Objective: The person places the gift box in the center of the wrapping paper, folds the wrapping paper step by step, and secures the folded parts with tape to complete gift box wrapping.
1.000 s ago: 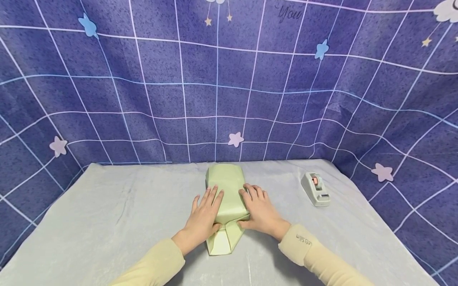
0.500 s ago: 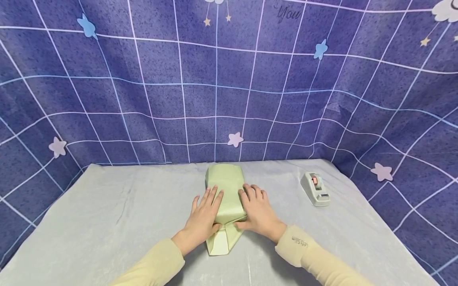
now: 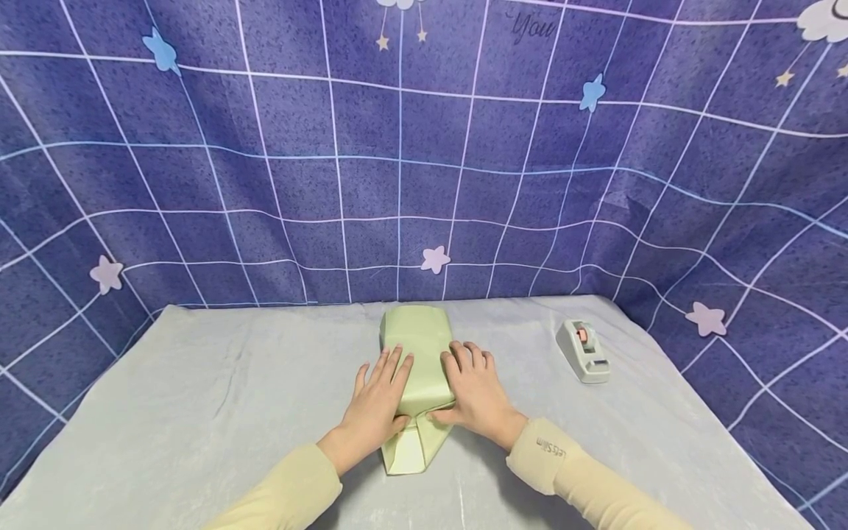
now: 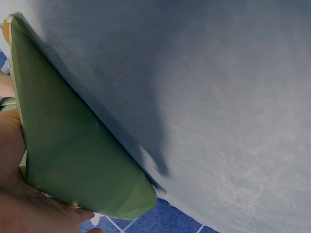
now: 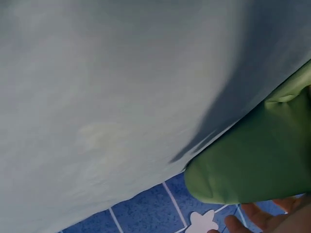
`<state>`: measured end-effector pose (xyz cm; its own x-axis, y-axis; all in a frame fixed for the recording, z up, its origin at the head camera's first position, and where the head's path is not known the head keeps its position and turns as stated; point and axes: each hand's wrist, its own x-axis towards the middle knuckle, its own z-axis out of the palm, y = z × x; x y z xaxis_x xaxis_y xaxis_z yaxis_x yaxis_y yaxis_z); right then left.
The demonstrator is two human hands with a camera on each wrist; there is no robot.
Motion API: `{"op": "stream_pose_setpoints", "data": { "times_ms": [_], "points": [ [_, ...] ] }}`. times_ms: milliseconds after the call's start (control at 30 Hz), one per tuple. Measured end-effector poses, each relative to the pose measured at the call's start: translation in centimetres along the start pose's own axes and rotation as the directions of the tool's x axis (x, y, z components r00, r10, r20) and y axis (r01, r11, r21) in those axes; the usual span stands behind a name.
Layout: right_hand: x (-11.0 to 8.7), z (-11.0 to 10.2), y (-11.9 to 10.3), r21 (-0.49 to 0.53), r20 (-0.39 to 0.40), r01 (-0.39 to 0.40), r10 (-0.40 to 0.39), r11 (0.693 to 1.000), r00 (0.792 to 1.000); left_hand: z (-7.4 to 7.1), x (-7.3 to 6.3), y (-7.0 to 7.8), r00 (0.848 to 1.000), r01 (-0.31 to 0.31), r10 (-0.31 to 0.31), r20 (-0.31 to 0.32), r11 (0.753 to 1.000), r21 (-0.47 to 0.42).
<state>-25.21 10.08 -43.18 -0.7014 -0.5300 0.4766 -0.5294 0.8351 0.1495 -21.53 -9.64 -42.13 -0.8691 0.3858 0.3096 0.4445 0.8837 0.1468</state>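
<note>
A pale green paper-wrapped parcel (image 3: 417,331) lies lengthwise at the middle of the table. At its near end, folded paper forms a tapering flap (image 3: 405,450) that sticks out toward me. My left hand (image 3: 371,408) rests along the left side, fingers spread and nearly straight on top, thumb at the flap's base. On the right side, my right hand (image 3: 481,390) lays its fingers over the top edge while its thumb presses the flap's right fold. Both wrist views show the parcel's smooth green sides in shadow, with parts of each hand beside them.
A pale tape dispenser (image 3: 584,351) with a small orange-pink core stands at the right of the table. Grey-white cloth (image 3: 252,383) covers the tabletop. Behind and around it hangs a blue grid-patterned curtain (image 3: 298,184) with stars.
My right hand has shifted slightly left, its thumb pushing the right fold of the flap inward. The left hand and the parcel's body have stayed in place.
</note>
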Motion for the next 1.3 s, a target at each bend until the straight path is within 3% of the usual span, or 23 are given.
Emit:
{"op": "stream_pose_setpoints", "data": {
  "times_ms": [233, 567, 800, 900, 1000, 1167, 1300],
  "points": [
    [0.2, -0.2, -0.3, 0.0, 0.009, -0.009, 0.009, 1.0, 1.0, 0.1, 0.0, -0.1, 1.0, 0.013, -0.013, 0.004, 1.0, -0.008],
    [0.3, -0.2, 0.0, 0.14, 0.005, -0.015, 0.015, 0.99, 1.0, 0.0, 0.0, -0.1, 1.0, 0.012, -0.012, 0.002, 1.0, -0.012],
    [0.3, -0.8, 1.1, 0.34, 0.085, -0.007, -0.024, 0.941, 0.996, 0.1, -0.1, -0.1, 1.0, 0.005, -0.005, -0.006, 1.0, -0.007],
    [0.3, -1.1, 1.4, 0.374, 0.111, -0.017, -0.027, 0.927, 0.993, 0.1, -0.1, -0.1, 1.0, 0.002, -0.002, -0.013, 1.0, -0.002],
    [0.3, -1.1, 1.4, 0.338, 0.114, -0.02, -0.02, 0.941, 0.993, 0.1, -0.1, -0.1, 1.0, 0.001, -0.001, -0.019, 1.0, 0.002],
    [0.2, -0.7, 0.6, 0.179, 0.065, -0.014, 0.002, 0.984, 0.998, 0.0, -0.1, 0.0, 1.0, 0.001, -0.001, -0.014, 1.0, 0.0],
    [0.2, -0.6, -0.2, 0.073, 0.035, -0.024, 0.022, 0.997, 0.999, 0.1, 0.0, -0.1, 1.0, 0.004, -0.004, -0.008, 1.0, -0.001]
  ]
}}
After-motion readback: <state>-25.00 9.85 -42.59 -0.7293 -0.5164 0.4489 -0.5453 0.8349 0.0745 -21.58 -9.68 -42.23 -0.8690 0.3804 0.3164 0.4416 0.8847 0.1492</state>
